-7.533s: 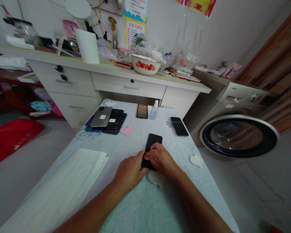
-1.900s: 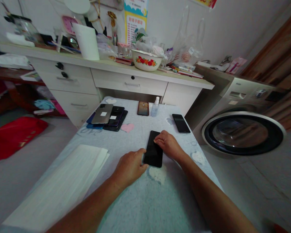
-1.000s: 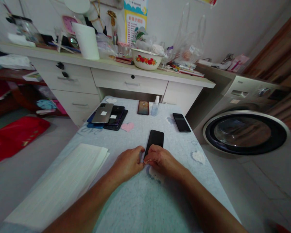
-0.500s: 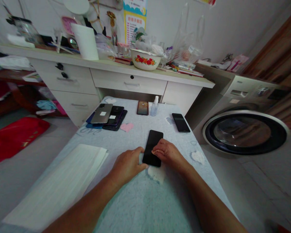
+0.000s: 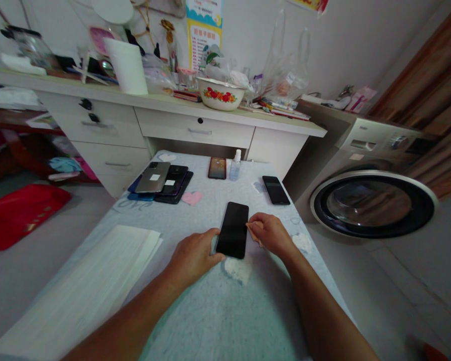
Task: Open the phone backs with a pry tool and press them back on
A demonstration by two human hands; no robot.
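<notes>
A black phone (image 5: 233, 230) lies screen up on the cloth-covered table. My left hand (image 5: 196, 254) grips its lower left edge and corner between thumb and fingers. Just right of the phone, my right hand (image 5: 267, 233) pinches a small orange-brown cloth (image 5: 254, 235) that hangs below the fingers beside the phone's right edge. Beyond them stand a clear spray bottle (image 5: 235, 166) and a brown-screened phone (image 5: 217, 168). Another black phone (image 5: 275, 190) lies at the right, and several stacked phones (image 5: 153, 178) lie at the back left.
A folded whitish sheet (image 5: 86, 281) covers part of the table's left side. Behind the table runs a white desk (image 5: 195, 131) carrying a flowered bowl (image 5: 221, 95) and a white cylinder (image 5: 127, 66). A washing machine (image 5: 364, 150) stands at the right.
My right hand has moved right, off the phone's screen, and more of the cloth now shows. My left hand still holds the phone. The whole view has shifted slightly.
</notes>
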